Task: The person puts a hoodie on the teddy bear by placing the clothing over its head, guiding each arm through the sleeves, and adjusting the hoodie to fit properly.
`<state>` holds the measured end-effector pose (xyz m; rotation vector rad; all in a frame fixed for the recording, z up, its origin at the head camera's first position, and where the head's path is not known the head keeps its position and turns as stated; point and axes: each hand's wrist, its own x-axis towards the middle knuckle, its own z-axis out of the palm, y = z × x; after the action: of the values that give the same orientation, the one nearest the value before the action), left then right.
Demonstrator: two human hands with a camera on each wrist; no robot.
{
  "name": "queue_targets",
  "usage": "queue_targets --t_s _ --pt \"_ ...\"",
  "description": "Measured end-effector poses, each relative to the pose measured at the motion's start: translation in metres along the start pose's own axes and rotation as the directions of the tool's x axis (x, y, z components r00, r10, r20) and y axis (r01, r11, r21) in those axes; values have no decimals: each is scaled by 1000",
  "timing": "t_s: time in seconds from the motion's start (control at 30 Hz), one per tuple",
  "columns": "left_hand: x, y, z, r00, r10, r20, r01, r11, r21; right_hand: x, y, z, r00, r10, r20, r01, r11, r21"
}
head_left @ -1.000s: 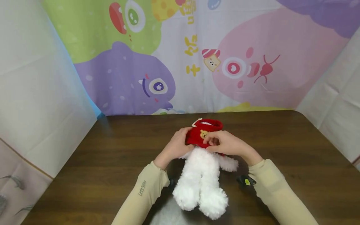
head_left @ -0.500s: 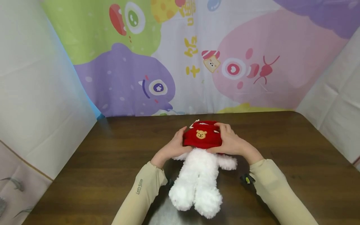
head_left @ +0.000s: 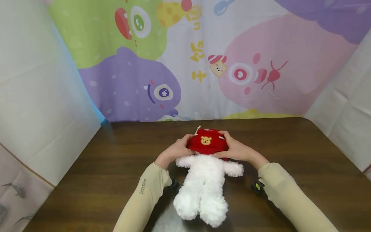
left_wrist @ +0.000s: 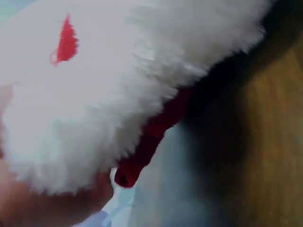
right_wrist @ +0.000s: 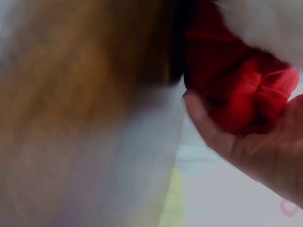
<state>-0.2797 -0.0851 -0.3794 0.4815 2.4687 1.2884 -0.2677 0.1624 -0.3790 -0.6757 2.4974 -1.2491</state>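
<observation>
A white plush toy point(head_left: 204, 183) lies on the table with its legs towards me and its arms spread. A red knitted garment point(head_left: 192, 145) with a bear face patch point(head_left: 206, 140) and pale cords covers its head end. My left hand point(head_left: 176, 149) grips the garment's left side, thumb at the lower edge. On the opposite side, my right hand point(head_left: 242, 150) holds it the same way. White fur point(left_wrist: 102, 127) with a small red mark fills much of the left wrist view. In the right wrist view, bunched red cloth point(right_wrist: 241, 94) sits in my curved hand. The toy's head is mostly hidden.
The dark wooden table point(head_left: 130, 151) extends around the toy. A printed cartoon curtain point(head_left: 200, 96) hangs behind its far edge, with pale cloth walls point(head_left: 43, 90) at both sides. A greyish patch point(head_left: 169, 222) shows at the table's near edge.
My right hand has gone from the bear patch to the garment's right side and taken hold there. The garment has come lower over the toy's head, and its top opening shows less.
</observation>
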Motion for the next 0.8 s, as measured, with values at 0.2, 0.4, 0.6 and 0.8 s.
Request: queue_targets --t_s 0.2,0.4,0.6,0.8 --pt "1 -16 12 987 -58 -148 56 998 -19 1 3 9 995 -67 -72 75 990 117" --pt "-2 -16 12 963 6 -270 -49 987 -152 5 -3 10 982 -126 -140 153 967 206" --pt "-6 -5 11 911 87 -404 -166 972 -166 7 -7 13 980 -30 -197 92 945 314" --pt "-11 11 14 868 183 -461 -285 945 -162 3 -9 9 906 -125 -404 262 916 305"
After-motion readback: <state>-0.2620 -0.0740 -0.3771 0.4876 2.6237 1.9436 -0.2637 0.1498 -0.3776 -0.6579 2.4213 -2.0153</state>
